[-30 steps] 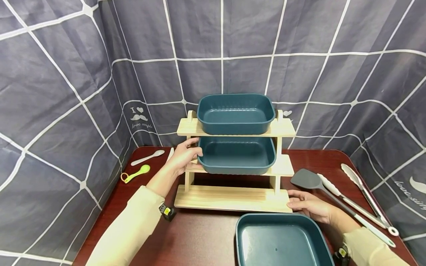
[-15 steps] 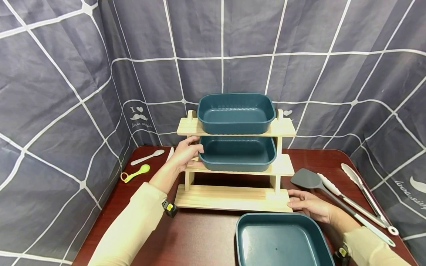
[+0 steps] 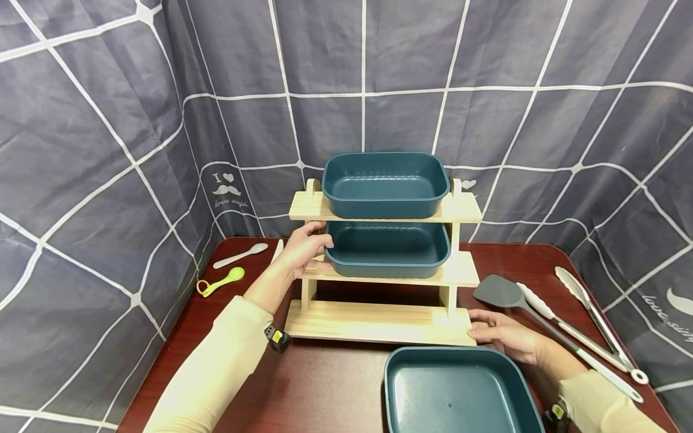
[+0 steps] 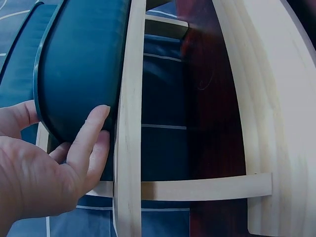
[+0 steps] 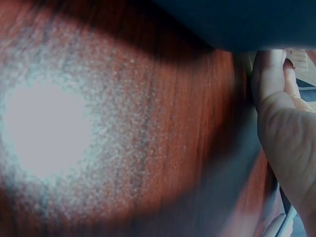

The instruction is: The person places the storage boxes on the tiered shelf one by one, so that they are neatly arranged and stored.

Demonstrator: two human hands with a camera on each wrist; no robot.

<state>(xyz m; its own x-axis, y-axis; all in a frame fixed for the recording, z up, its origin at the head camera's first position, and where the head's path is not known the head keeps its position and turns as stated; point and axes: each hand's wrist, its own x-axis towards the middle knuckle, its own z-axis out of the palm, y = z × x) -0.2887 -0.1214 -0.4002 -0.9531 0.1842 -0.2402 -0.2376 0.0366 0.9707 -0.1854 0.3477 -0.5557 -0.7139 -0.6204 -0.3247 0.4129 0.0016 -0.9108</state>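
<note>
Middle bin (image 3: 387, 270): blue-green plastic, on the middle shelf (image 3: 464, 270) of the wooden rack (image 3: 308, 293), close to that shelf's front edge.
Left hand (image 3: 304, 248): grasping the bin's left end — thumb over the rim, fingers against the outer wall.
Right hand (image 3: 509, 338): appears to hold the bottom shelf (image 3: 379, 323) by its right end, thumb and fingers.
Top bin (image 3: 385, 208): on the top shelf (image 3: 465, 207).
Front bin (image 3: 449, 391): on the table (image 3: 325, 385), just before the rack's front-right corner.
Table edges: white spoon (image 3: 240, 256) and green measuring spoon (image 3: 223, 281) toward the left; grey spatula (image 3: 498, 291) and tongs (image 3: 576, 285) toward the right.
Risk: one-sided pushing could skew the bin — or, with the right hand slackened, shift the rack.
</note>
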